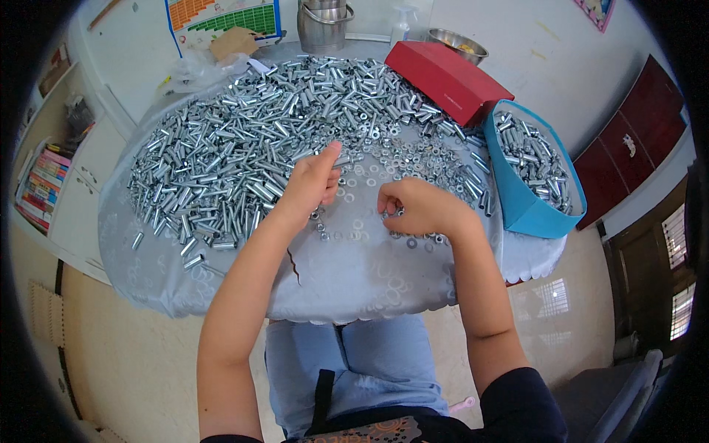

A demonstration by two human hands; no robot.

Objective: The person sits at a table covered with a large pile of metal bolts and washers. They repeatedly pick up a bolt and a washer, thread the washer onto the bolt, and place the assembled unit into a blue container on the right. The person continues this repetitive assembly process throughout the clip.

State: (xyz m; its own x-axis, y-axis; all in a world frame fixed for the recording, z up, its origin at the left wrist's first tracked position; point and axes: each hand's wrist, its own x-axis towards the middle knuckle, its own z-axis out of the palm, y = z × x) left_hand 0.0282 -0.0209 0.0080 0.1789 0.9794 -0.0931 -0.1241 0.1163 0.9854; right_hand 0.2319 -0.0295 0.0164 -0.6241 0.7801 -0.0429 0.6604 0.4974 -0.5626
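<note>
My left hand is closed, thumb up, over the middle of the table. A short silvery bolt seems to stick out to the right from between its thumb and fingers. To its right, my right hand is bent down with thumb and fingertips drawn together at the small nuts and washers. Whatever those fingertips pinch is mostly hidden. Beyond both hands spreads a large heap of silvery metal sleeves and bolts. Loose flat washers lie between my hands.
A blue fabric bin full of metal sleeves stands at the right edge. Behind it lies a red box. A metal pot, a steel bowl and a spray bottle stand at the back. The tablecloth has a tear near me.
</note>
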